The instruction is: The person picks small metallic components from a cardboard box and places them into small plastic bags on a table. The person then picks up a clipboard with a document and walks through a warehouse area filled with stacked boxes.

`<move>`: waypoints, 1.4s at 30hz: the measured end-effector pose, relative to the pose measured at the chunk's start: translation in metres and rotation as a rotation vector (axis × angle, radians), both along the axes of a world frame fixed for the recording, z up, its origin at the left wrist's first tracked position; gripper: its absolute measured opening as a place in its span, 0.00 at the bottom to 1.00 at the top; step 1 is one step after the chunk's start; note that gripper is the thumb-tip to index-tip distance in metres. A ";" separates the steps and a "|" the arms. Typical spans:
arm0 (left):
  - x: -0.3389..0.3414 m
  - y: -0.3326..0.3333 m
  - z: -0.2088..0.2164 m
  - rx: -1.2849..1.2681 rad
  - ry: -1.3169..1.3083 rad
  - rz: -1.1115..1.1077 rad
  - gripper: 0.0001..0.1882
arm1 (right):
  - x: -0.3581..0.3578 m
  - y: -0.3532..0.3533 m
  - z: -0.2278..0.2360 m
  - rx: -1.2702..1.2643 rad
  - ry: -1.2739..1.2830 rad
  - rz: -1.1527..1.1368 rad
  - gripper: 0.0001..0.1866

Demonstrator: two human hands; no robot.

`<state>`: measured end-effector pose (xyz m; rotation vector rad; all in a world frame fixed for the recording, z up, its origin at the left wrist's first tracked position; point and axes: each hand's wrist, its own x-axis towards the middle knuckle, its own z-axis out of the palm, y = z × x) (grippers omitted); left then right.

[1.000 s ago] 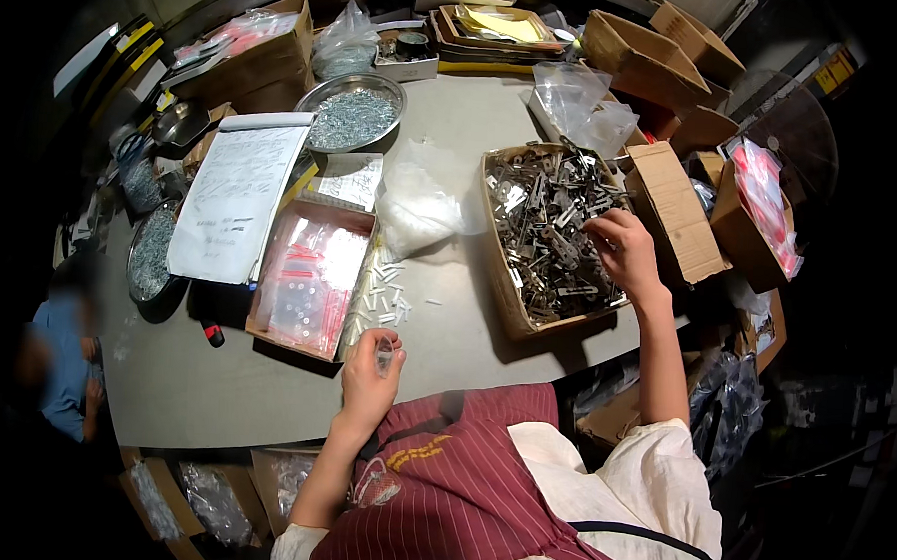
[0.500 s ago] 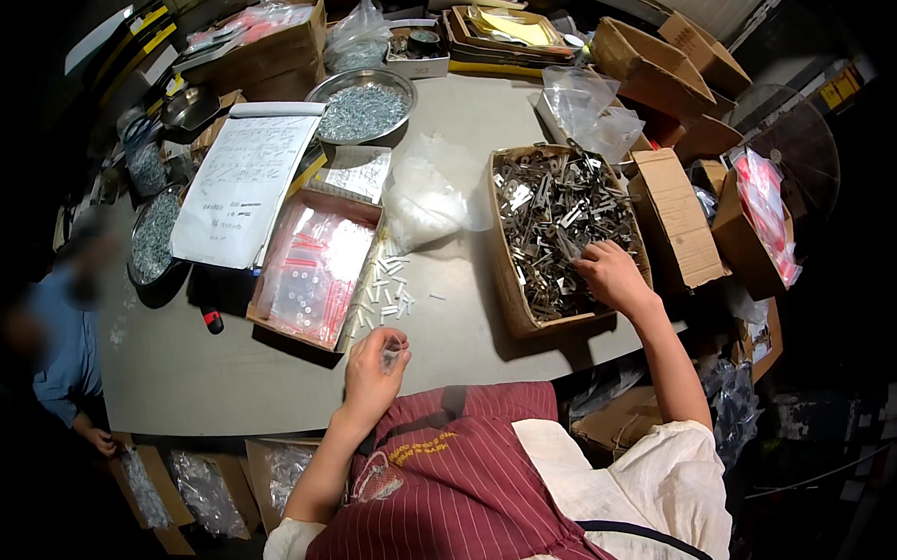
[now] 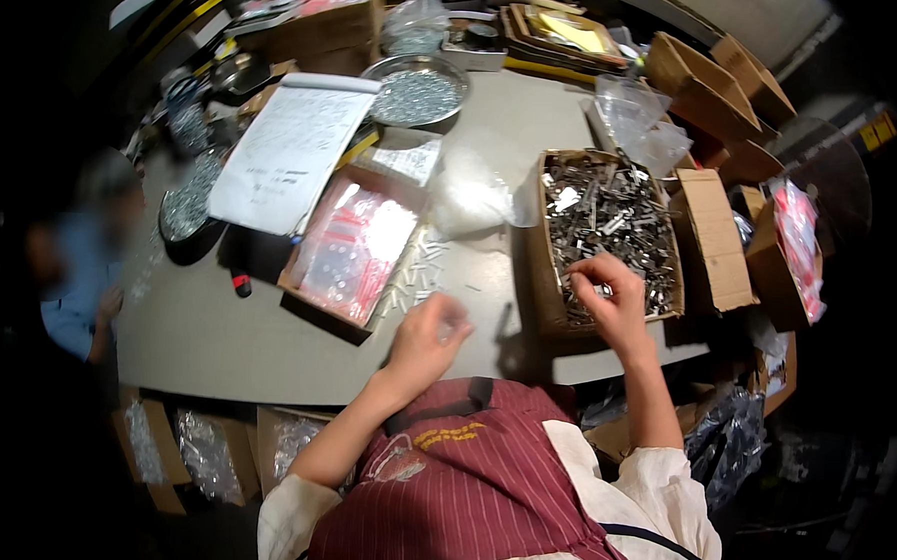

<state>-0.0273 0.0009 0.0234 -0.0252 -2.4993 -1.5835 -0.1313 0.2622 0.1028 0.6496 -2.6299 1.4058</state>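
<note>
Hanging over the near end of a brown rectangular cardboard carton (image 3: 539, 284), the bare right hand (image 3: 613, 305) is nearest its thin, dark-and-shiny metal pieces (image 3: 611, 222).

The heap stretches toward twelve o'clock from those fingers; the carton's long axis runs roughly eleven-thirty to five-thirty, the pieces lying every way. Right thumb and fingertips are drawn close, though I cannot tell whether they pinch a piece. Toward eight-thirty, the bare left hand (image 3: 424, 341) curls around a small clear plastic item (image 3: 453, 330), blurred; short white plastic-looking tubes (image 3: 426, 276) lie near twelve o'clock from it on the smooth grey tabletop (image 3: 215, 345).
</note>
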 end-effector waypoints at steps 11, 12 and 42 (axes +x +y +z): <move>0.001 -0.009 0.013 0.052 0.032 -0.034 0.15 | 0.045 -0.101 0.028 0.384 -0.478 0.680 0.26; 0.003 -0.010 0.013 0.065 0.024 -0.043 0.15 | 0.044 -0.102 0.031 0.462 -0.473 0.695 0.27; 0.019 -0.038 0.049 0.234 0.129 0.163 0.03 | 0.024 -0.129 0.000 -0.042 -0.111 0.585 0.11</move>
